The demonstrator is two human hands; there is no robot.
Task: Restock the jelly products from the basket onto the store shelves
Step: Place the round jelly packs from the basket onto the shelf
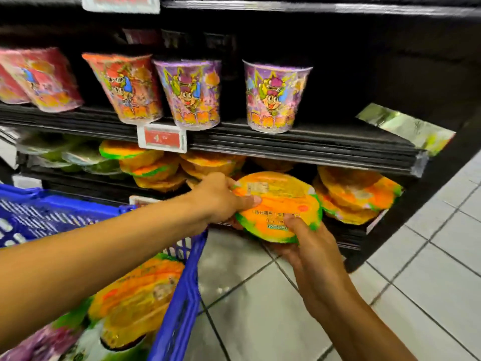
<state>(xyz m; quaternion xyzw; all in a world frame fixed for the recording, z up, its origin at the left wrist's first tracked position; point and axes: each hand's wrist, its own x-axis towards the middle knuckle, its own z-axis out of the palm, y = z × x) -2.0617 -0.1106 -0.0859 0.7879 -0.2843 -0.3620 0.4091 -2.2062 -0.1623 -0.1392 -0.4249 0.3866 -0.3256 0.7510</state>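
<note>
Beside my basket (179, 295), I hold one orange jelly tub (281, 201) at the lower shelf (348, 235) edge, right fingers (294, 222) cupping beneath, left fingers (247, 201) pinching its rim. Pushed carelessly, it could topple the leaning stack (359, 196) behind.

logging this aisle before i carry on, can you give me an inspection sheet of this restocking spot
surface: black lower shelf with stacked jelly packs
job's things: orange jelly pack held at the lower shelf's front; more packs in the blue basket
clutter: foil packet at the upper shelf's right end
hands: left hand and right hand both grip the orange jelly pack
cables: nothing seen
surroundings: cartoon cups on the upper shelf, red price tag, tiled floor
</note>
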